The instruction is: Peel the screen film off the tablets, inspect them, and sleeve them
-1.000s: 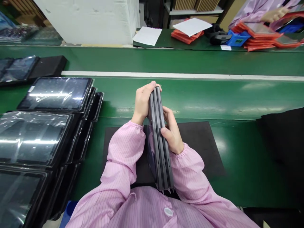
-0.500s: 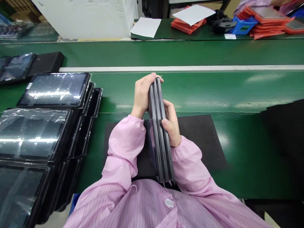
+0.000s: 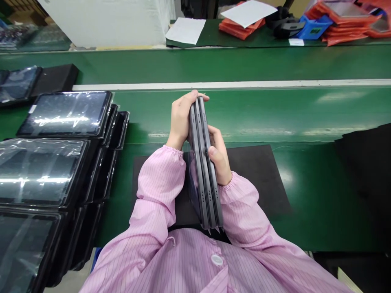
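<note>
Three dark grey tablets [image 3: 205, 167] stand on edge, pressed together side by side, their long speaker-holed edges facing up. My left hand [image 3: 181, 114] grips them at the far end, its fingers bent over the top corner. Along the right face, my right hand [image 3: 219, 154] holds them with the thumb near the upper edge; most of its fingers are hidden behind the tablets. Below lies a black mat [image 3: 256, 179] on the green work surface. Small bits of clear film stick out at the tablets' near end.
Stacks of film-wrapped tablets [image 3: 65, 114] fill the left side. Black sheets [image 3: 366, 162] are piled at the right. Across the green bench [image 3: 275, 118] runs a white strip [image 3: 232, 84]. Behind are papers [image 3: 187, 30], red packets [image 3: 241, 27] and a blue bin [image 3: 314, 27].
Both hands keep the same hold on the three tablets. The whole view has shifted slightly, with things appearing a little higher and further left.
</note>
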Demonstrator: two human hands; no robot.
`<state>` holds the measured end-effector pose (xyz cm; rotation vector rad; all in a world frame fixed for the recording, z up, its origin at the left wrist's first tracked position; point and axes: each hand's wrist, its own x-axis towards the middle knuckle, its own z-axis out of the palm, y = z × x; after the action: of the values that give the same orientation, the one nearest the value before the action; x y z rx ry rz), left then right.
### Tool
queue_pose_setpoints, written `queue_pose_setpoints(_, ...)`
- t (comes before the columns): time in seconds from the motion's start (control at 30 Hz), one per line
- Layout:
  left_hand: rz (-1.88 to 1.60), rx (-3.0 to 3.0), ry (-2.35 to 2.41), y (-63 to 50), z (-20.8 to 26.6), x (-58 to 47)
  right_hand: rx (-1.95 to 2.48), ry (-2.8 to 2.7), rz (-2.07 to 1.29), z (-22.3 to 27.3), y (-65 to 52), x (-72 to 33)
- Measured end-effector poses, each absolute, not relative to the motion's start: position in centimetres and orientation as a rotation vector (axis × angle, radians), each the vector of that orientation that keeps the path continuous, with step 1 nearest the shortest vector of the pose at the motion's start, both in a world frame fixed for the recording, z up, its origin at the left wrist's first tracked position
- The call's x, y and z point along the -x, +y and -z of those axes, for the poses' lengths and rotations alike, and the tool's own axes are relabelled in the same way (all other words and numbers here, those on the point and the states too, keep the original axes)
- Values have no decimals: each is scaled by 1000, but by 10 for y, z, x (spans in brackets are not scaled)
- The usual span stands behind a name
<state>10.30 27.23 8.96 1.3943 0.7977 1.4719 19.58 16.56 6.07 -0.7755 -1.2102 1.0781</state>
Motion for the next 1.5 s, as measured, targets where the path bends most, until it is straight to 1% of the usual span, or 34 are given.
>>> queue_pose_setpoints(0.27,-1458,-1372,817,273,-89,-104,771,-1205,-1090,-59,166,-197)
queue_pose_setpoints(0.5,-1455,-1380,768,280,-80,-105,805,-1169,-1136,-60,168,-197)
queue_pose_setpoints(0.7,-1432,-1322,837,281,-77,-107,828,-1159,-1148,-60,168,-198)
queue_pose_setpoints(1.03,-1502,-1280,723,283,-74,-109,829,-1134,-1130,-59,169,-198)
queue_pose_setpoints(1.5,-1523,-1257,722,278,-83,-108,798,-1145,-1109,-59,167,-197)
